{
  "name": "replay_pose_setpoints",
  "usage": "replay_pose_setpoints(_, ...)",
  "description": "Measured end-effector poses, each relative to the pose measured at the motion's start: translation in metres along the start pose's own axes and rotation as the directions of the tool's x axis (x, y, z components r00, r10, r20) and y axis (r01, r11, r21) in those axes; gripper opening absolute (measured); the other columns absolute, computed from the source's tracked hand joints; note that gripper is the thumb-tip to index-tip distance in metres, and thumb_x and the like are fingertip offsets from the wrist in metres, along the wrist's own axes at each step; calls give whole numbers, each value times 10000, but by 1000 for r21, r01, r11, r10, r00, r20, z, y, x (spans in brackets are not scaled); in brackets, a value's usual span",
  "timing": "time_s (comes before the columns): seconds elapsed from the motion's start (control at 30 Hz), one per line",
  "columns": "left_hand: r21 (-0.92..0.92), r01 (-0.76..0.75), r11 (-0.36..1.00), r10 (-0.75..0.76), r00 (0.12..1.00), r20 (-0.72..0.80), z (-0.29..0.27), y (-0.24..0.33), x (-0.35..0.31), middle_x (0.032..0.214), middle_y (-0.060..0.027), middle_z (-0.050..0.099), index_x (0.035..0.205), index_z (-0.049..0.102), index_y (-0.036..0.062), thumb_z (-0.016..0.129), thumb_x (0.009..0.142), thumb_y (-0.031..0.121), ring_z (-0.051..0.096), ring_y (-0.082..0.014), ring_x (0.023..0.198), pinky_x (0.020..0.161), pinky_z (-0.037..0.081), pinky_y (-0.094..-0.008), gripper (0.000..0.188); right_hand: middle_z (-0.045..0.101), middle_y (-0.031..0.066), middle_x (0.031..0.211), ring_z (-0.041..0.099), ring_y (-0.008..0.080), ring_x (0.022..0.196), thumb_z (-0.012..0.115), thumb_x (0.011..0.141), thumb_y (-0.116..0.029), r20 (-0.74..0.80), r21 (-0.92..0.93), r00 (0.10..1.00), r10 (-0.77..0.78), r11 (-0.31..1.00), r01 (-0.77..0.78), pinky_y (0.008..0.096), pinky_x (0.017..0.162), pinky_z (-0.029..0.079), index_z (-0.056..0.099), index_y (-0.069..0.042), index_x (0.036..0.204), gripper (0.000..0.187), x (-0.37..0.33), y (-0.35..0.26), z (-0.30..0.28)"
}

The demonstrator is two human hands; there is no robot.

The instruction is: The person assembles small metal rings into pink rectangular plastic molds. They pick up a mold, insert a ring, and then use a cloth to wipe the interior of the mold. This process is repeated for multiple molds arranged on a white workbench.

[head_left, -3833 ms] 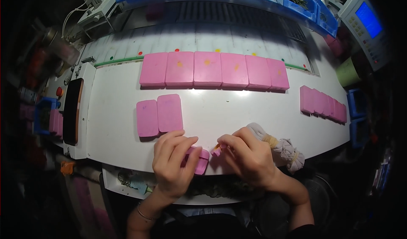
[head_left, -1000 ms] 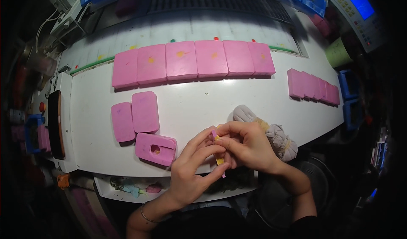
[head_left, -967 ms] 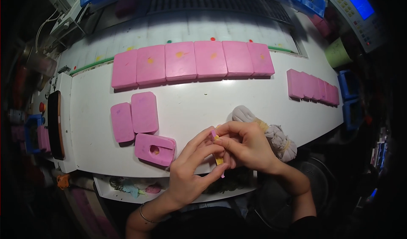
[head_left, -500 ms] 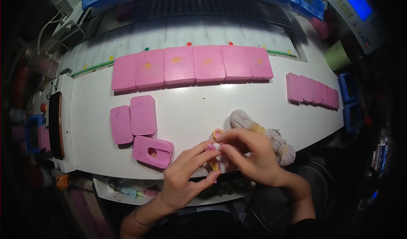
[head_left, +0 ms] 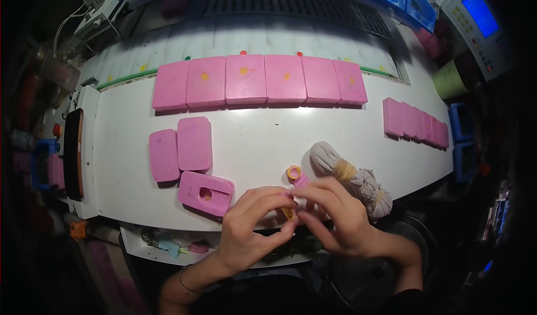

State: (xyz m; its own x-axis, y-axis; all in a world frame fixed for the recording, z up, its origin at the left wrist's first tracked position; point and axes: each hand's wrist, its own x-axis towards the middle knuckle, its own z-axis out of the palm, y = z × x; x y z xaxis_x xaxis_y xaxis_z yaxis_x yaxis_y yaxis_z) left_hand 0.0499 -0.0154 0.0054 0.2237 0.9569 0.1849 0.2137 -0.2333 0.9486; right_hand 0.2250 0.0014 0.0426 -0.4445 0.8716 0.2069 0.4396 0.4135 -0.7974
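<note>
Near the table's front edge, my left hand (head_left: 251, 220) is closed, its thumb and fingers pinching a small pink-and-yellow piece (head_left: 288, 212). My right hand (head_left: 344, 223) meets it from the other side, fingertips curled in around the same piece. Fingers cover much of the piece, so its full shape is hidden. Just beyond the fingertips lies a small pink part with a yellow ring-shaped end (head_left: 293, 172). Beside my right hand rests a greyish cloth bundle (head_left: 347, 172), tied with rubber bands. Left of my left hand sits a pink mould block (head_left: 193, 195) with a hollow in it.
Two pink blocks (head_left: 194, 144) lie at the left. Across the back runs a row of several pink blocks (head_left: 246, 83), with smaller ones (head_left: 411, 119) at the right. A phone-like dark slab (head_left: 73, 155) stands on the left edge; an open drawer (head_left: 134, 247) is below the table.
My right fingers have shifted down along the piece, and the white bit seen between the fingertips no longer shows. The pink part with the ring end is less covered. The view has shifted slightly.
</note>
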Motion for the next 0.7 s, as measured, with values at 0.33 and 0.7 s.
replay_pose_setpoints(0.33, -136, 52, 989, -61, 996, -63, 2, -8, -12, 1149, -132, 443, 979, 440, 12, 736, 661, -71, 564, -178, 939, 775, 513, -251, 442, 527, 112, 947, 611, 227, 707, 614, 733, 11, 151, -89, 974, -168, 979, 182, 295, 583, 517, 567, -45, 1130, 404, 8, 20, 18)
replay_pose_setpoints(0.7, -68, 166, 984, -171, 982, -78, -13, 17, -9, 946, -89, 556, 831, 594, -9, 728, 694, -45, 577, -112, 764, 671, 501, -214, 195, 552, 93, 772, 587, 261, 597, 623, 780, -88, 121, -78, 988, -93, 992, 103, 322, 489, 468, 589, -67, 952, 177, 5, 16, 22)
